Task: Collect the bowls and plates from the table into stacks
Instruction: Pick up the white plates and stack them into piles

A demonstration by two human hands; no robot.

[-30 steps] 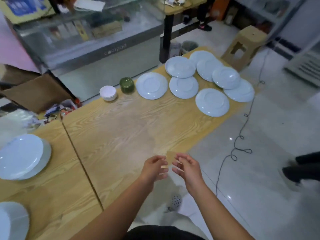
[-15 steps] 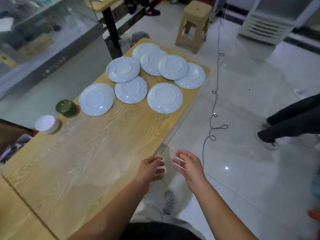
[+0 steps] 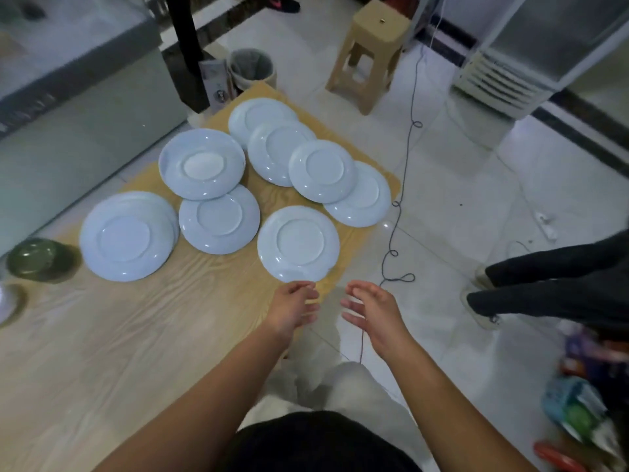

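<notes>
Several pale blue plates lie upside down on the far end of the wooden table, some overlapping. The nearest plate sits by the table's right edge. A larger plate lies at the left of the group. A green bowl stands at the far left, and a white bowl is cut off by the frame edge. My left hand hovers just below the nearest plate, fingers relaxed, holding nothing. My right hand hovers beside it over the floor, also empty.
A beige plastic stool and a waste bin stand beyond the table. A thin cable runs along the tiled floor on the right. Another person's legs are at the right. A glass counter is at the left.
My view has moved closer to the plates at the table's end. Both hands have risen forward toward the nearest plate, still empty.
</notes>
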